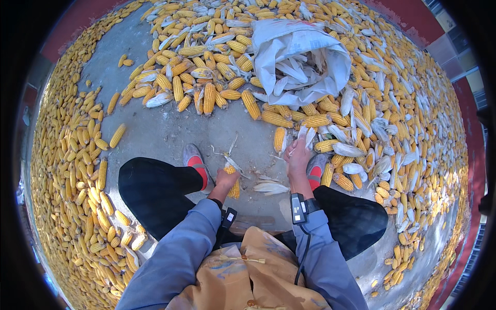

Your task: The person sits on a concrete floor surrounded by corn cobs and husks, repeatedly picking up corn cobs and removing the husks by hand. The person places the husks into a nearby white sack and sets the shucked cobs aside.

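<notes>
My left hand [228,179] is closed around a yellow corn cob [234,190], above the concrete between my feet; a few thin husk strips [233,162] hang from the cob's far end. My right hand [297,153] grips pale corn husk [308,136] by my right shoe, close to a partly husked cob [279,139]. A loose dry husk [271,187] lies on the ground between the hands. Beyond them, a white woven sack [267,73] lies with its mouth towards me, with dry husks [296,73] inside.
Heaped cobs, many with husk on, spread ahead and to the right [410,100]. Bare yellow cobs [69,174] form a large heap at the left. Grey concrete floor [174,128] shows between the heaps. A low red wall [410,17] stands at the far edge.
</notes>
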`<state>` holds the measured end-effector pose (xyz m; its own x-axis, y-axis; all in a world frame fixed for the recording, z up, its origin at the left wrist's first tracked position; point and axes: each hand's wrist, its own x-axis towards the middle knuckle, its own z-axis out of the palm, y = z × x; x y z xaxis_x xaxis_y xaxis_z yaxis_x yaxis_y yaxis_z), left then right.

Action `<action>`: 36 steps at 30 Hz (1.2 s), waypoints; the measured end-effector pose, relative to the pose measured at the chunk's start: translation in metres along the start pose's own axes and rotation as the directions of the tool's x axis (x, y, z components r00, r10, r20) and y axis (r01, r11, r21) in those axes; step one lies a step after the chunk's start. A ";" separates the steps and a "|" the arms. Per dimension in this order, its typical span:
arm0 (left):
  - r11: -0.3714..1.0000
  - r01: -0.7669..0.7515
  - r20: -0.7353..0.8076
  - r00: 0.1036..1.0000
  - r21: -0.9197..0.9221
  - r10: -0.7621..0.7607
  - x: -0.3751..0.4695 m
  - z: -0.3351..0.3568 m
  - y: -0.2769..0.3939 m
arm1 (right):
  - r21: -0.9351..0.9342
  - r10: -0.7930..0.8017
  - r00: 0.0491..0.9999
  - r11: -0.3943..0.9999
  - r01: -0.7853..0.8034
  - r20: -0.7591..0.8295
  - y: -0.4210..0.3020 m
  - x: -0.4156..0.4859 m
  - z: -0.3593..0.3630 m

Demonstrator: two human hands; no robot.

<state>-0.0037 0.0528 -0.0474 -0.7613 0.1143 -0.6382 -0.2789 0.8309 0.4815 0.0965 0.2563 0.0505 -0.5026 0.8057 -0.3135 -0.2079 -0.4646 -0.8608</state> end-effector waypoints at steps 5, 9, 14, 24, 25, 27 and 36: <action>0.860 -0.017 0.280 0.942 -0.510 0.184 0.009 0.024 0.009 | -0.759 -0.029 0.970 0.629 -0.170 -0.242 0.081 0.004 -0.062; 0.839 0.073 0.323 0.938 -0.539 0.126 0.011 0.032 0.005 | -0.995 0.218 0.976 0.097 -0.022 0.000 0.126 -0.013 -0.088; 0.830 0.216 0.229 0.967 -0.513 -0.111 0.031 0.044 -0.018 | -0.984 0.035 0.997 0.159 -0.076 -0.071 0.111 0.020 -0.084; 0.725 0.331 0.383 0.918 -0.604 -0.100 0.040 0.061 -0.013 | -0.989 -0.241 0.960 0.013 0.150 0.142 0.114 0.121 -0.035; 0.712 0.356 0.404 0.908 -0.605 -0.112 0.038 0.061 -0.009 | -0.991 -0.226 0.965 -0.019 0.130 0.131 0.115 0.122 -0.033; 0.690 0.376 0.418 0.901 -0.618 -0.117 0.034 0.058 -0.001 | -0.997 -0.227 0.971 -0.009 0.079 0.079 0.116 0.120 -0.032; 0.618 0.584 0.732 0.681 -0.526 -0.022 0.023 0.057 0.003 | -0.979 0.209 0.971 0.140 -0.151 -0.120 0.115 0.086 -0.070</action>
<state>0.0109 0.0887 -0.0951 -0.0846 0.4580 -0.8849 -0.9249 0.2943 0.2407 0.0885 0.2979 -0.1036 -0.4304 0.7291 -0.5321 0.8681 0.1728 -0.4654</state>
